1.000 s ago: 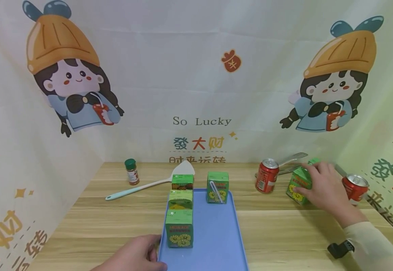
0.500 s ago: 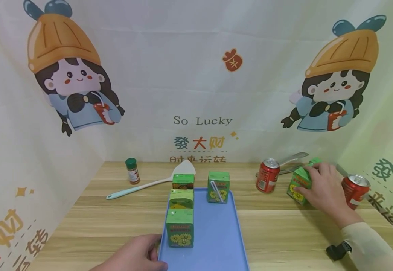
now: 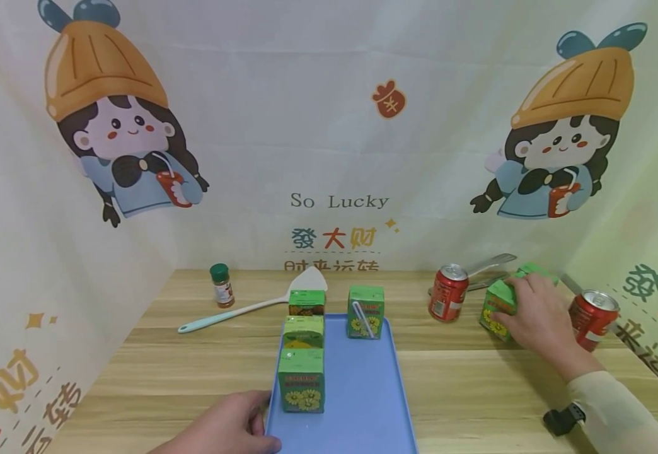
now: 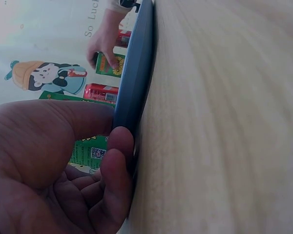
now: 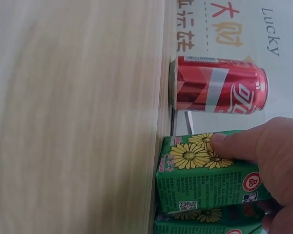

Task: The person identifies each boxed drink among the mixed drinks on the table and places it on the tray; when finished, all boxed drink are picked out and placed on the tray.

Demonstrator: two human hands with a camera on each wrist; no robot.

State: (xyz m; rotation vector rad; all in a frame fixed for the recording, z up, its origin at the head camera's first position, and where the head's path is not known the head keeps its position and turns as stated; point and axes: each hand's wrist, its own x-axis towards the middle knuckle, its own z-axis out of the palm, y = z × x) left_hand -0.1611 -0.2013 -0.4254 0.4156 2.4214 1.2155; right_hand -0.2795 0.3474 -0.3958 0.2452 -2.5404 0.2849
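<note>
The work looks partway along: four green cartons [image 3: 302, 383] stand on the blue tray [image 3: 363, 391], around its 10, 11 and 1 o'clock, with two more cartons [image 3: 533, 269] off it toward 2. The right hand [image 3: 540, 318] grips the nearer carton [image 3: 495, 304] between thumb and fingers; the left hand [image 3: 221, 424] pinches the tray's edge near 9.

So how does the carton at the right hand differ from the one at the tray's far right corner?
The gripped carton is off the tray; the corner carton stands on it. The right hand holds the gripped carton; no hand touches the corner carton. The corner carton shows a straw on its front; the gripped carton shows none on its visible sides. Both are green and flower-patterned.
</note>
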